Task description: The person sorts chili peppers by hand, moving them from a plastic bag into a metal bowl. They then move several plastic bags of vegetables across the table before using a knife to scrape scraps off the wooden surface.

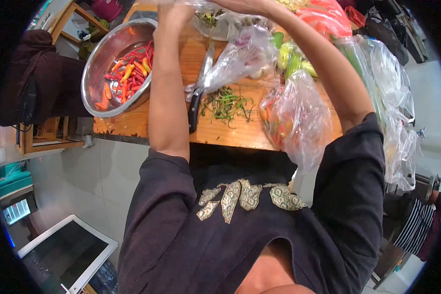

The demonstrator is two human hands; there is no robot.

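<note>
Both my arms reach to the far side of the wooden table (132, 128). At the top edge of the head view is my left hand (175, 12), its fingers cut off by the frame. My right hand (236, 4) is at the same edge, also mostly out of view. Clear plastic (201, 5) shows between them; whether either hand grips it is hidden. Left of my left arm, a metal bowl (90, 81) holds red and orange chillies (132, 71). A knife (195, 109) lies beside that forearm, near a pile of green chilli stems (226, 105).
A plastic bag of red and orange vegetables (299, 115) sits at the table's front edge. Bags of purple-white produce (252, 46) and green vegetables (294, 59) lie behind. A red bag (326, 19) and clear bags (389, 78) line the right. Someone in dark clothing (39, 78) is at left.
</note>
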